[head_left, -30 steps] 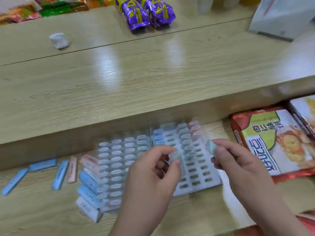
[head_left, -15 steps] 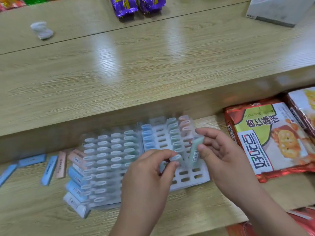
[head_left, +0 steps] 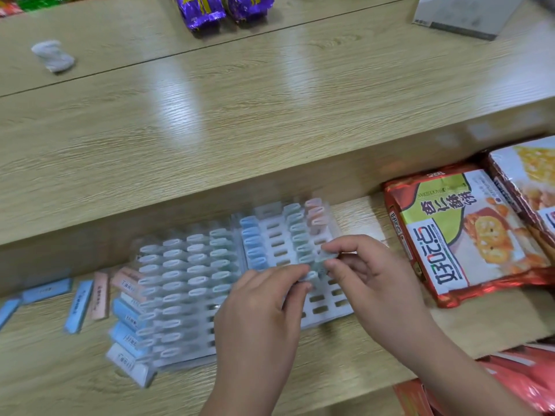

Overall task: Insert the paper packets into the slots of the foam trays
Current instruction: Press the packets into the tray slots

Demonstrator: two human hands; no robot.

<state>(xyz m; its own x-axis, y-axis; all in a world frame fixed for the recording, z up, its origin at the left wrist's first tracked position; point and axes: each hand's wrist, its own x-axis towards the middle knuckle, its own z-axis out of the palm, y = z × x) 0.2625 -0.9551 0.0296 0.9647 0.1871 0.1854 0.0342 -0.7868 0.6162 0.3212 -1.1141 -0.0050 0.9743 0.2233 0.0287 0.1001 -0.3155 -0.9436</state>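
Note:
Two white foam trays lie side by side on the lower wooden shelf. The left tray (head_left: 180, 360) is full of pale paper packets. The right tray (head_left: 327, 316) has blue, green and pink packets in its far rows and bare slots nearer me. My left hand (head_left: 258, 319) pinches a pale green packet (head_left: 310, 276) over the right tray's middle. My right hand (head_left: 369, 277) pinches another pale green packet (head_left: 326, 255) just beside it, fingertips almost touching. Loose blue and pink packets (head_left: 79, 304) lie to the left.
A raised wooden counter (head_left: 240, 115) stands behind the trays. Biscuit packs (head_left: 468, 235) lie right of the trays, red packaging (head_left: 525, 382) at bottom right. On the counter sit purple snack bags (head_left: 222, 7), a crumpled white wrapper (head_left: 52, 55) and a grey box (head_left: 462, 13).
My right hand moved left and down with its green packet until it met my left hand over the right tray. The view tilted slightly.

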